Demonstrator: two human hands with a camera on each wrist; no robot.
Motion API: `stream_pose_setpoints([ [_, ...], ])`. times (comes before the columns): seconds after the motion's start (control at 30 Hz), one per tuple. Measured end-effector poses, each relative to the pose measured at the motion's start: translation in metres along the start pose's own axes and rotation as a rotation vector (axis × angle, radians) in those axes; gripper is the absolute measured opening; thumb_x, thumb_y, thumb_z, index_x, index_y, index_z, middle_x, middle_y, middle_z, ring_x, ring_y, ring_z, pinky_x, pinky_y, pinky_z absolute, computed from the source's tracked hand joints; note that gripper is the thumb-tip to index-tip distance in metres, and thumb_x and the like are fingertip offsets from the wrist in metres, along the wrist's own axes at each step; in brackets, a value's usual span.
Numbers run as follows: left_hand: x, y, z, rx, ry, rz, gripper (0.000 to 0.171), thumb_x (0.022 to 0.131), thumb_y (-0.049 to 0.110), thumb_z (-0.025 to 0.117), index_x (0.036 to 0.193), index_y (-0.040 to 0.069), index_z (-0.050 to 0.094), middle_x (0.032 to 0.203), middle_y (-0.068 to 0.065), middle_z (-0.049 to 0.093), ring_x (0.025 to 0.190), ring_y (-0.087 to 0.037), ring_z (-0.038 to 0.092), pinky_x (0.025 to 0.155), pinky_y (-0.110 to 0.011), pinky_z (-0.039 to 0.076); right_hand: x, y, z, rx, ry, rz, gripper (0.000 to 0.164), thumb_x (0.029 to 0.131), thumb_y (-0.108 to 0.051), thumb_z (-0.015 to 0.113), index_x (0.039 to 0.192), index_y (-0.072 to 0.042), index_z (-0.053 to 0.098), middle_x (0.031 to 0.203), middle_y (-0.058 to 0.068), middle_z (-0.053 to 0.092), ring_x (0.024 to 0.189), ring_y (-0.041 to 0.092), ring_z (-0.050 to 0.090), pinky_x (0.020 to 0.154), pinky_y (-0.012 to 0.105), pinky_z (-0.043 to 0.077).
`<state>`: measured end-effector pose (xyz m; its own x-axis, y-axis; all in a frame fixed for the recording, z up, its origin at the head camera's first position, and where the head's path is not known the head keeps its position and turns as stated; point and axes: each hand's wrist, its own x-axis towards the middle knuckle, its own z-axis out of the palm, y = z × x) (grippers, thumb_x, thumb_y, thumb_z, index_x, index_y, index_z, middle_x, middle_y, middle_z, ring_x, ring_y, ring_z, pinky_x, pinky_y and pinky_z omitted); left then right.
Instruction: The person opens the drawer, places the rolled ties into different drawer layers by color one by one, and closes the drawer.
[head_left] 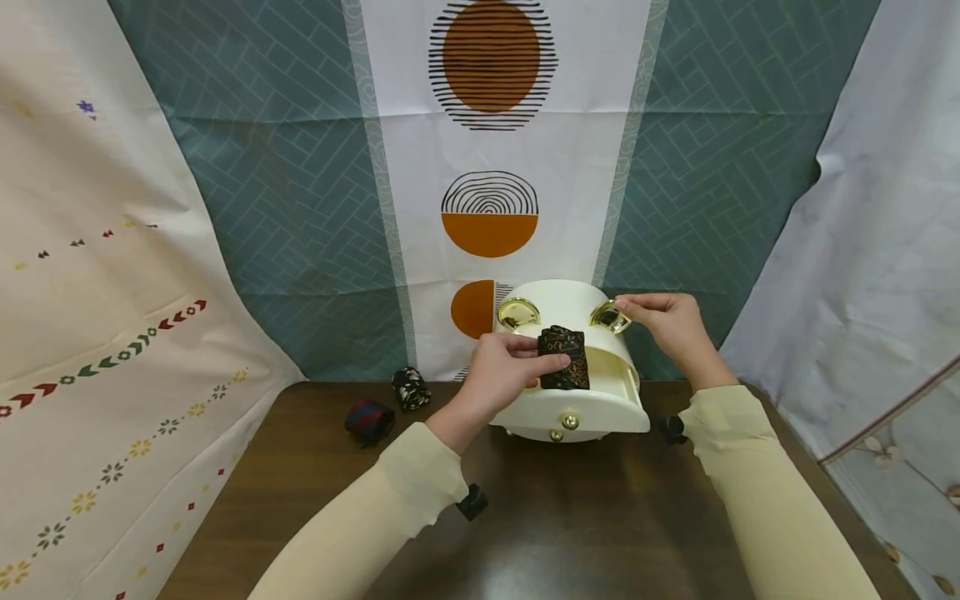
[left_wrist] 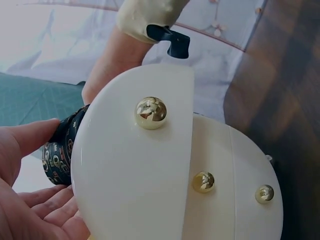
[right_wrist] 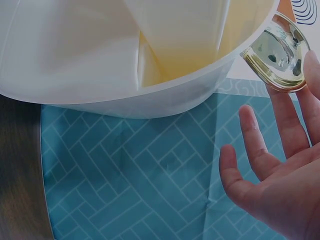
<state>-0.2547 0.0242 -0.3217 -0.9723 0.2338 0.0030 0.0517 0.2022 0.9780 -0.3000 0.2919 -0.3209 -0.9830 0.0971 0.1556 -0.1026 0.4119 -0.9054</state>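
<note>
A white rounded drawer box (head_left: 558, 293) with gold knobs stands near the table's back edge, its upper drawer (head_left: 592, 410) pulled out. Over that drawer, my left hand (head_left: 498, 371) holds a dark rolled necktie (head_left: 564, 358) with a small gold-brown pattern, thumb on its near side. The left wrist view shows the necktie (left_wrist: 59, 152) partly hidden behind the drawer front (left_wrist: 135, 165). Up at the box's right side, my right hand (head_left: 663, 321) pinches a round gold ear-like piece (right_wrist: 280, 55) between thumb and fingers; its other fingers are spread.
Left of the box lie a navy-and-red striped rolled necktie (head_left: 370, 422) and a black rolled necktie (head_left: 411, 388) with a light pattern. A second gold ear-like piece (head_left: 518, 313) is on the box's left. Patterned cloth (head_left: 487, 142) hangs directly behind the brown table (head_left: 540, 517).
</note>
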Motion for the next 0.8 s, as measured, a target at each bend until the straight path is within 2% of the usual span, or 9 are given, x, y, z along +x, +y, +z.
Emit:
stream_pose_setpoints([
  [0.4, 0.0003, -0.0004, -0.0013, 0.058, -0.058, 0.005, 0.072, 0.064, 0.043, 0.084, 0.118, 0.001, 0.062, 0.104, -0.009, 0.069, 0.07, -0.017, 0.07, 0.07, -0.034, 0.057, 0.0004, -0.0001, 0.0004, -0.008, 0.005, 0.001, 0.058, 0.075, -0.055, 0.07, 0.112, -0.011, 0.069, 0.099, -0.016, 0.069, 0.121, 0.021, 0.051, 0.106, 0.053, 0.033],
  [0.8, 0.002, -0.002, -0.001, 0.054, -0.079, -0.053, 0.072, 0.063, 0.043, 0.084, 0.119, 0.002, 0.063, 0.119, -0.013, 0.061, 0.073, -0.018, 0.07, 0.067, -0.032, 0.058, -0.0003, -0.0011, 0.0008, -0.016, 0.012, 0.012, 0.059, 0.075, -0.055, 0.07, 0.113, -0.01, 0.068, 0.1, -0.016, 0.068, 0.123, 0.021, 0.05, 0.107, 0.052, 0.033],
])
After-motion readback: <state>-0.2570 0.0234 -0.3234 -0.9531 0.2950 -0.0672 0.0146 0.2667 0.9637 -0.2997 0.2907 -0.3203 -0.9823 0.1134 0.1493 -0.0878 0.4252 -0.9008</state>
